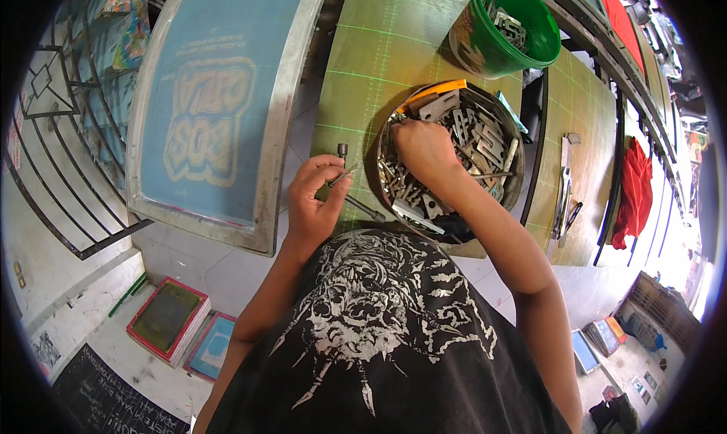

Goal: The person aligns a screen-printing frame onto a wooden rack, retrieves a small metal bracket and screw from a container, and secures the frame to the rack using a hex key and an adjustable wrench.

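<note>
My left hand (pixel 314 198) pinches a thin metal bolt (pixel 343 176) between thumb and fingers, just left of a round tin (pixel 373 165). By these fingers is a dark metal rod (pixel 365 207) with a socket-like end; its middle is partly hidden by the hand. My right hand (pixel 425 152) reaches into the tin with its fingers curled down. Its fingertips are hidden, so what they grip cannot be made out. Around it lie many bolts, flat metal brackets (pixel 491 145) and an orange-handled tool (pixel 433 93).
A green bucket (pixel 471 32) of metal parts stands behind the tin on the gridded greenish board (pixel 352 78). To the left leans a blue printing screen (pixel 208 93) in a metal frame. Tools (pixel 563 195) and a red cloth (pixel 634 192) lie to the right.
</note>
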### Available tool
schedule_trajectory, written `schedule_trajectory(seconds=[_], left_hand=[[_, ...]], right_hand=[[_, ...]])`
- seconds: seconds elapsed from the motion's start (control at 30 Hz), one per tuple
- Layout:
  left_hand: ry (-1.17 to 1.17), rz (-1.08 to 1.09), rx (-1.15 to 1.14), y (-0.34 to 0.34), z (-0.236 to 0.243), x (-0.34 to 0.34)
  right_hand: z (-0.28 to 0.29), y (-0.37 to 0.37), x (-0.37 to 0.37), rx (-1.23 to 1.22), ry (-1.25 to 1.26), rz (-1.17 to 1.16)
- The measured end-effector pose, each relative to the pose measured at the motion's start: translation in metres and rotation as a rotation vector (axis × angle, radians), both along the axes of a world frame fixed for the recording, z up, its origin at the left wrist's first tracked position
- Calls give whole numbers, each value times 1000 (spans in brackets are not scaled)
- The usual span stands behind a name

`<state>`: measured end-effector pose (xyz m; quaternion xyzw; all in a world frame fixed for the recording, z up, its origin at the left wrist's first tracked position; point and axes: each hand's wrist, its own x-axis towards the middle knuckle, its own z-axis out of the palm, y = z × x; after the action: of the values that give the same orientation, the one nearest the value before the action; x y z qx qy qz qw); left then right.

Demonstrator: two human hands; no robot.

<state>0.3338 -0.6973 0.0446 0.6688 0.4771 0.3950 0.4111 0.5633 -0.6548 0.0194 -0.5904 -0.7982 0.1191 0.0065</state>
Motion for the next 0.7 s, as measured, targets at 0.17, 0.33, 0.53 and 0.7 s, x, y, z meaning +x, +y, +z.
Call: schedule_trajectory(seconds=[0.17,0.33,0.53,0.7], left_hand=[[2,-3,34,1,-3,2],[-14,-18,-20,-3,-6,0],[-6,-52,-11,1,-7,5],[-45,-25,-18,0,-11,0]], right_hand=[[0,0,5,-1,30,-3],[27,-16,3,-111,241,45],[16,-34,5,-172,225,136],[20,-32,15,-108,142,130]])
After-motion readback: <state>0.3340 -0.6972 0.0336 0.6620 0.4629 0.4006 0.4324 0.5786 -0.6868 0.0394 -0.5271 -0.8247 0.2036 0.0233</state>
